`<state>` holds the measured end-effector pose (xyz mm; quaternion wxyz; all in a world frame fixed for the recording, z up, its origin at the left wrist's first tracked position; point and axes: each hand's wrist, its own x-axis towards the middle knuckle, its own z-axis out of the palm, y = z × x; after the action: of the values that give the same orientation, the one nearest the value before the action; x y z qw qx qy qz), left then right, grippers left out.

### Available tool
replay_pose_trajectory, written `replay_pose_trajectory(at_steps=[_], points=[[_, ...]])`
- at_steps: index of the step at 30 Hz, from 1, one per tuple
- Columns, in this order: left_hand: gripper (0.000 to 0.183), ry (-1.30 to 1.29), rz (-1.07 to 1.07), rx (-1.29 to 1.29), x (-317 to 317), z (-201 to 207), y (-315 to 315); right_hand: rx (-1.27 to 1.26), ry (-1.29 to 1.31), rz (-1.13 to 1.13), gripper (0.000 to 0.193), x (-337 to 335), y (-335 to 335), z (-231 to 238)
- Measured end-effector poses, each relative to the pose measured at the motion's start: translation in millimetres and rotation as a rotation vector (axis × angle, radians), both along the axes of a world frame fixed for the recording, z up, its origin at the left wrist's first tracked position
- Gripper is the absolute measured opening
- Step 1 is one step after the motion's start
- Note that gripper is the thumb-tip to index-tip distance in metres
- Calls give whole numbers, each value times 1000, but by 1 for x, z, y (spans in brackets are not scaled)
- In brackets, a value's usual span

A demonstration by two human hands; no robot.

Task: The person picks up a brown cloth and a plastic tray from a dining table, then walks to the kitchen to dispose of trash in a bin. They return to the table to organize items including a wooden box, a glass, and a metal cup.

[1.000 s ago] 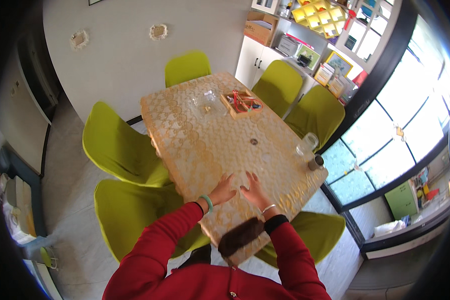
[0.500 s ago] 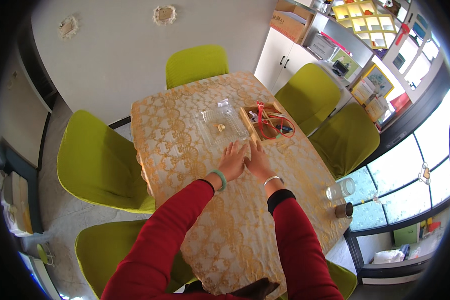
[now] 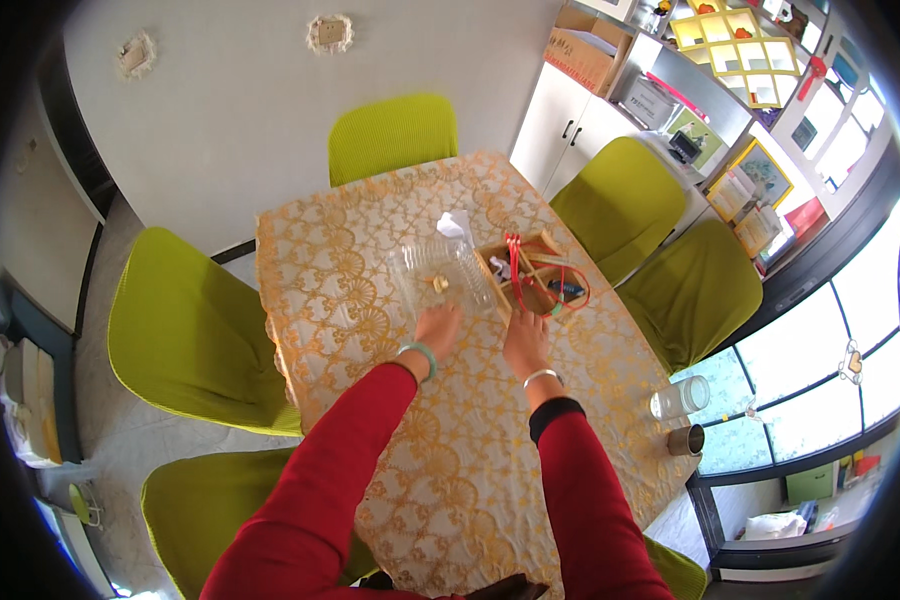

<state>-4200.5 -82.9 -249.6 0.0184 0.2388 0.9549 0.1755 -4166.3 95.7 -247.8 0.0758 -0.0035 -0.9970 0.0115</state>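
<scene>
Both arms in red sleeves reach forward over a table (image 3: 370, 250) covered with a gold lace-pattern cloth. My left hand (image 3: 437, 328), with a green bangle on the wrist, lies just below a clear plastic container (image 3: 440, 268) that holds a small yellowish item. My right hand (image 3: 524, 342), with a silver bracelet, is next to the near corner of a wooden box (image 3: 530, 275) holding red cords and small items. Both hands hold nothing; whether the fingers touch the container or box is unclear.
Yellow-green chairs (image 3: 185, 335) surround the table. A glass jar (image 3: 682, 396) and a small metal cup (image 3: 686, 439) stand near the table's right corner. White cabinets (image 3: 565, 125) with a cardboard box on top and shelves stand at the back right, by large windows.
My view has moved forward along the table. Both hands have advanced from the near edge to the container and wooden box in the middle.
</scene>
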Motion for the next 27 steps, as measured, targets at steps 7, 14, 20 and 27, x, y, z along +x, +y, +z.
replay_pose_trajectory(at_steps=[7,14,20,27], points=[[24,94,-141,135,118,-8,-19,-33,-54,46,33,115,-6,11],[32,-130,-299,81,269,-9,-33,-90,-69,118,44,270,-16,13],[33,-317,-501,85,348,1,-45,-68,-319,290,39,345,0,45],[46,-558,-787,356,193,71,-64,-132,-571,416,32,169,-4,173]])
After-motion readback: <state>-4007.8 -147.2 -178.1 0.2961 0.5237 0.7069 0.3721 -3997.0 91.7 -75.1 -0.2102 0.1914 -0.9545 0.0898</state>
